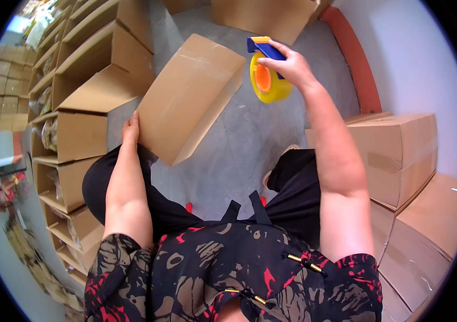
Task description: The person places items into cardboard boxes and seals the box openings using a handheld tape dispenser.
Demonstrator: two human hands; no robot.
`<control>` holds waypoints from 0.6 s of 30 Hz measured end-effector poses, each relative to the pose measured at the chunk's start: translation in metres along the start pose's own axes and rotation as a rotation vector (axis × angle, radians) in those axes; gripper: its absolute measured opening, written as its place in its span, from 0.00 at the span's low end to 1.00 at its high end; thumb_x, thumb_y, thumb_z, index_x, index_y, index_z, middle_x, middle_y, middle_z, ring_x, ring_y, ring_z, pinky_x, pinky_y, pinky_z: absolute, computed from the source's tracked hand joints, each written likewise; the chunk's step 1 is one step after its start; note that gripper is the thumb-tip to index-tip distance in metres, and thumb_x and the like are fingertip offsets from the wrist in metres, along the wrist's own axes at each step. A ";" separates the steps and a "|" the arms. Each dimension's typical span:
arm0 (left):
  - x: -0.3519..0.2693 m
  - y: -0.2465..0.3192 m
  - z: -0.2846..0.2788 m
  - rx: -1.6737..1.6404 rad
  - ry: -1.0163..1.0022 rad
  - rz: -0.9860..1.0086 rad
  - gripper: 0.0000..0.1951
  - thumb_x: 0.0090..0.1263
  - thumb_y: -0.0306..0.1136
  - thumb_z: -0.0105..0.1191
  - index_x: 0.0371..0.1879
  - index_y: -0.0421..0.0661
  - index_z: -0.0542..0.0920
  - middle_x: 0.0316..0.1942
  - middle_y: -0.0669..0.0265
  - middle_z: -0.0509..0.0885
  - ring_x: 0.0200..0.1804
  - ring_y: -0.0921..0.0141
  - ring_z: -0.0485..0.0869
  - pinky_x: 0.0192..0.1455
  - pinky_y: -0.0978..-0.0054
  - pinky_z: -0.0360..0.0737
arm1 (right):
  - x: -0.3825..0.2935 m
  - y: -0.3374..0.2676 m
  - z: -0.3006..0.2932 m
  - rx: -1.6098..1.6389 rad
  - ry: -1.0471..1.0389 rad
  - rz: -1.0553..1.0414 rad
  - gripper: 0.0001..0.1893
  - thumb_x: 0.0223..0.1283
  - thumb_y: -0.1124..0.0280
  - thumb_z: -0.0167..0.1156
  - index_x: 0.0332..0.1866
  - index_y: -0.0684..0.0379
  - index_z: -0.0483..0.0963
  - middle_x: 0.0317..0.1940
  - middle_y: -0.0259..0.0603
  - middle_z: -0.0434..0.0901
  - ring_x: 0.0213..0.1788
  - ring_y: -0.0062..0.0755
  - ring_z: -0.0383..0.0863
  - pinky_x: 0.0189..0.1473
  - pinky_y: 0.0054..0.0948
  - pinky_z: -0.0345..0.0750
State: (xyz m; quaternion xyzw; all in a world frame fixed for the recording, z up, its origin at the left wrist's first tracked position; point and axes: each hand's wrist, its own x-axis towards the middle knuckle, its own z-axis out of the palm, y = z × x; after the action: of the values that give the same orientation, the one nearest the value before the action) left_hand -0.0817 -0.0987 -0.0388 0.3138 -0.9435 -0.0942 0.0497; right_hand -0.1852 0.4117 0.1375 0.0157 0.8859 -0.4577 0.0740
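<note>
A closed brown cardboard box (192, 92) sits tilted in front of me, with a strip of clear tape across its upper part. My left hand (131, 128) presses against the near left edge of this box, fingers pointing away from me. To the right of the box, apart from it, my right hand (293, 64) grips a blue and orange tape dispenser (269, 51). A roll of yellow tape (279, 89) on an orange hub hangs in the dispenser.
Open cardboard boxes (83, 137) are stacked along my left, some with plastic-wrapped contents. Taped cartons (377, 157) stand at my right by the wall. Another large carton (264, 16) is at the far side on the grey floor (228, 141). My knees are on both sides.
</note>
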 end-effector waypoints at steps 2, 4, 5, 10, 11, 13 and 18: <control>0.002 -0.010 0.006 -0.320 -0.330 -0.176 0.42 0.70 0.71 0.43 0.65 0.40 0.74 0.66 0.38 0.72 0.67 0.41 0.72 0.72 0.52 0.68 | -0.038 -0.035 -0.019 0.056 -0.005 -0.056 0.44 0.45 0.44 0.74 0.70 0.51 0.73 0.56 0.47 0.83 0.54 0.34 0.84 0.57 0.30 0.80; -0.022 -0.006 0.009 -0.252 -0.340 -0.171 0.45 0.71 0.73 0.37 0.66 0.40 0.73 0.66 0.33 0.70 0.69 0.41 0.69 0.72 0.49 0.68 | -0.072 -0.060 -0.029 0.113 0.006 -0.119 0.41 0.48 0.48 0.74 0.70 0.52 0.74 0.55 0.45 0.83 0.54 0.31 0.84 0.57 0.29 0.79; -0.037 0.000 0.011 -0.230 -0.388 -0.210 0.46 0.71 0.74 0.35 0.68 0.40 0.71 0.65 0.34 0.71 0.69 0.42 0.70 0.72 0.50 0.68 | -0.090 -0.067 -0.031 0.139 0.017 -0.143 0.40 0.49 0.50 0.75 0.69 0.53 0.74 0.54 0.45 0.83 0.53 0.31 0.83 0.57 0.29 0.79; -0.104 0.018 0.027 -0.457 -0.533 -0.324 0.35 0.73 0.68 0.40 0.65 0.50 0.76 0.66 0.41 0.68 0.64 0.45 0.75 0.68 0.50 0.73 | -0.150 -0.074 -0.004 0.454 -0.025 -0.136 0.37 0.53 0.59 0.77 0.69 0.56 0.73 0.54 0.43 0.82 0.54 0.30 0.82 0.60 0.28 0.77; -0.131 0.057 0.003 -0.526 -0.546 -0.317 0.35 0.73 0.67 0.42 0.67 0.50 0.73 0.65 0.40 0.67 0.61 0.45 0.77 0.64 0.51 0.78 | -0.159 -0.066 -0.002 0.407 0.007 -0.119 0.37 0.52 0.59 0.77 0.69 0.53 0.73 0.55 0.43 0.83 0.54 0.30 0.82 0.60 0.28 0.77; -0.150 0.061 -0.008 -0.472 -0.491 -0.248 0.34 0.73 0.63 0.48 0.67 0.50 0.72 0.64 0.40 0.65 0.57 0.47 0.80 0.57 0.54 0.85 | -0.176 -0.079 0.011 0.265 -0.011 -0.147 0.37 0.52 0.59 0.77 0.70 0.50 0.73 0.56 0.43 0.83 0.55 0.30 0.83 0.60 0.29 0.77; -0.197 0.065 -0.006 -0.623 -0.589 -0.272 0.38 0.70 0.53 0.57 0.75 0.51 0.60 0.66 0.41 0.61 0.59 0.48 0.78 0.59 0.55 0.82 | -0.190 -0.077 0.036 0.282 -0.097 -0.169 0.37 0.52 0.57 0.77 0.70 0.48 0.73 0.57 0.44 0.83 0.57 0.34 0.83 0.62 0.31 0.77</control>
State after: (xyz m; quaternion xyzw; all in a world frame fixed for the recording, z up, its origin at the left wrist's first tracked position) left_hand 0.0388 0.0703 -0.0266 0.3649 -0.7942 -0.4647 -0.1418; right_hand -0.0004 0.3456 0.2068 -0.0707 0.8066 -0.5821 0.0748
